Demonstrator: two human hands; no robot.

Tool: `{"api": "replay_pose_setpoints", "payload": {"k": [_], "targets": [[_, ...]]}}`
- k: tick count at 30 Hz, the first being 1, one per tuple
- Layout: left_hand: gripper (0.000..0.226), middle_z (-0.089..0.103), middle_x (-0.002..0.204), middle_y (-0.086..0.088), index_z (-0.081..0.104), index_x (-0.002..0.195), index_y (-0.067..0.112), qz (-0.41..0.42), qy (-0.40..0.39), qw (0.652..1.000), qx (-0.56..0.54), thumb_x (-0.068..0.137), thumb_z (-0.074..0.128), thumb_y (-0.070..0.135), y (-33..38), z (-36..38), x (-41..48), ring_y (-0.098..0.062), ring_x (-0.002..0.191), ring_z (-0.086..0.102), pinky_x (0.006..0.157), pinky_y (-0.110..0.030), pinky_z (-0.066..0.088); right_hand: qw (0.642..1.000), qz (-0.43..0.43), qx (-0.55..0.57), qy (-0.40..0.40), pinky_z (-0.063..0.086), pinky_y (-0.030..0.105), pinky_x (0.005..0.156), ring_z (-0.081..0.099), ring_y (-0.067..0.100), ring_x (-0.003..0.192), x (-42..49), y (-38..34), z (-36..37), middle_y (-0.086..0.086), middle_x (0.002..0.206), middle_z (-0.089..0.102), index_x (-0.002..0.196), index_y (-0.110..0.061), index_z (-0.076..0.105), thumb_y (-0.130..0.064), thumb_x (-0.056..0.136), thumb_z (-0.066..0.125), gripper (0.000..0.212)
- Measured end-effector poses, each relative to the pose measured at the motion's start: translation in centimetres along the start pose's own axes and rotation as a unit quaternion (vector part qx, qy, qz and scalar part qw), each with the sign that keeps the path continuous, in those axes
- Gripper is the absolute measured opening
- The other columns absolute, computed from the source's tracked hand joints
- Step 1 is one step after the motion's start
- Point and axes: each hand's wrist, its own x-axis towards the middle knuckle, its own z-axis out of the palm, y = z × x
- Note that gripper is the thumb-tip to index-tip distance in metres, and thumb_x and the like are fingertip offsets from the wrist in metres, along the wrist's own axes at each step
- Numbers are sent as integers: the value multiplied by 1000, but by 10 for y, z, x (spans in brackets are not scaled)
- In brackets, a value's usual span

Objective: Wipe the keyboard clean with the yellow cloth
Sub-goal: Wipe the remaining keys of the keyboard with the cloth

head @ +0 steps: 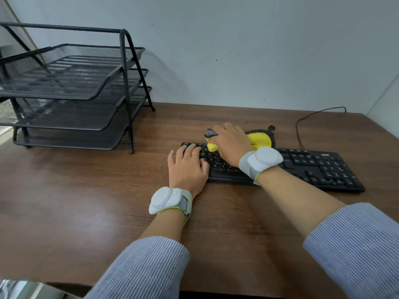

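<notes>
A black keyboard (319, 167) lies on the wooden desk, right of centre. My right hand (232, 144) presses a yellow cloth (260, 140) with a grey edge onto the keyboard's upper left rows; the cloth bunches out on both sides of the hand. My left hand (186, 167) rests flat on the keyboard's left end, fingers spread over the keys, holding nothing. Both wrists wear grey bands.
A black three-tier mesh paper tray (71, 93) stands at the back left of the desk (75, 201). The keyboard's black cable (302, 121) loops toward the wall at the back right. A white wall runs behind the desk.
</notes>
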Motion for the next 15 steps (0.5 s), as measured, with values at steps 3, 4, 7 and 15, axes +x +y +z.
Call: {"api": "replay_pose_setpoints", "payload": {"k": [3,4,7,15], "targets": [[42,48,140,3,53,129,19,-2,-1,1000,-7,90,41,30,0,0,0,-18,134,31,112,-42,11,1000,15,7,-4,35,40,86,38,33,115,1,-2,2,5,129,46,122,-22,57,-3,83,52,43],[42,48,141,3,53,129,19,-1,-2,1000,-7,90,40,30,-1,0,0,-18,134,31,113,-42,11,1000,5,12,-7,35,40,85,38,32,114,0,0,2,5,127,46,121,-23,57,-3,83,52,42],[43,48,140,3,52,129,19,1,-3,1000,-7,89,40,31,0,-1,0,-18,134,31,113,-43,13,999,-32,23,-18,34,40,83,39,31,109,-1,7,0,5,120,49,115,-26,61,-3,84,53,39],[49,41,146,0,45,136,15,-20,-13,1000,-14,89,40,31,1,-3,-1,-19,138,25,113,-46,12,998,18,59,-27,35,40,85,41,33,110,4,-3,0,8,123,48,114,-19,61,-4,85,51,34]]}}
